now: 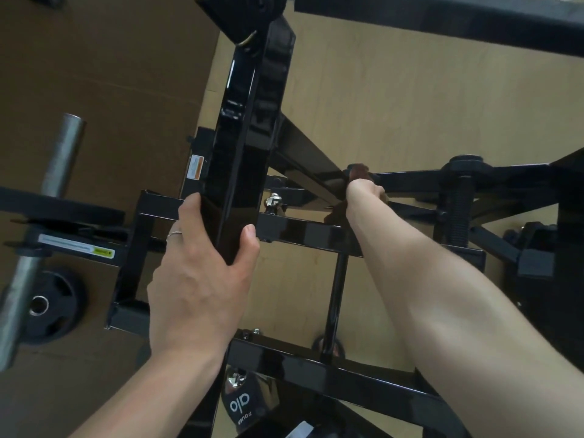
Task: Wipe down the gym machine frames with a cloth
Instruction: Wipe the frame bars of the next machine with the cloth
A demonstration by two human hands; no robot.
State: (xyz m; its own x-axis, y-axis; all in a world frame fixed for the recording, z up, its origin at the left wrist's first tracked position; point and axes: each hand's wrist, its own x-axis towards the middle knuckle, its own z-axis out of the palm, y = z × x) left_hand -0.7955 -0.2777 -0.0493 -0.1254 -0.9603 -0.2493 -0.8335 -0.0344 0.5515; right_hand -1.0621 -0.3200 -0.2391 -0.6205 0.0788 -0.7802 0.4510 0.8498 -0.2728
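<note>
Our left hand (202, 263) grips the near end of the glossy black upright beam (243, 128), while our right hand (363, 192), further out, clutches the brown cloth (358, 172) on the diagonal frame tube (303, 153), whose long axis runs up-left, so we'd wipe along it.

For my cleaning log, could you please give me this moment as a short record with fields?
left hand: left hand grips the glossy black square-tube upright beam, thumb on one side, fingers on the other
right hand: right hand reaches deeper in, holding a dark brown cloth against a black diagonal frame bar
floor: tan wood floor beside a darker brown mat
nearby: silver steel weight sleeve; black round weight plate on the mat
wiping: in progress at the bar junction
</note>
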